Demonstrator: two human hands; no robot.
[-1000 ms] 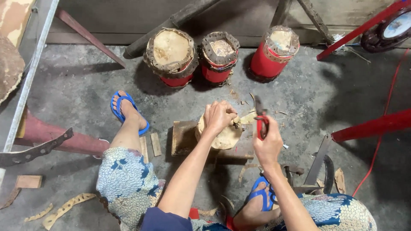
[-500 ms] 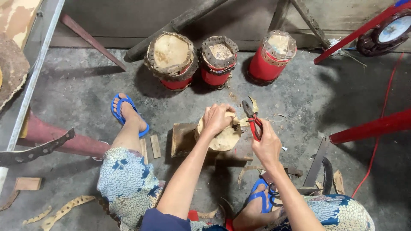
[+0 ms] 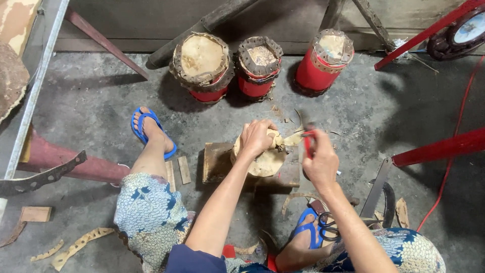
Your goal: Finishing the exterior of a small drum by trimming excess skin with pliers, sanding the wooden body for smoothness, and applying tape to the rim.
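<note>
The left hand, its grip pressed onto the round pale hide disc, steadies it on a dark wooden block; just right of it, the right hand clasps red-handled pliers at the rim. Three red drums beyond the grip already carry skins; judging by the untrimmed edge, this disc is mid-work.

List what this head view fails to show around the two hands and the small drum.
- Pliers: motion-blurred; the right hand covers the red handles.
- Small drum: the left hand hides its near top edge.
- Wooden block: its middle lies under the drum.
- Round object: cut by the frame's right edge.
</note>
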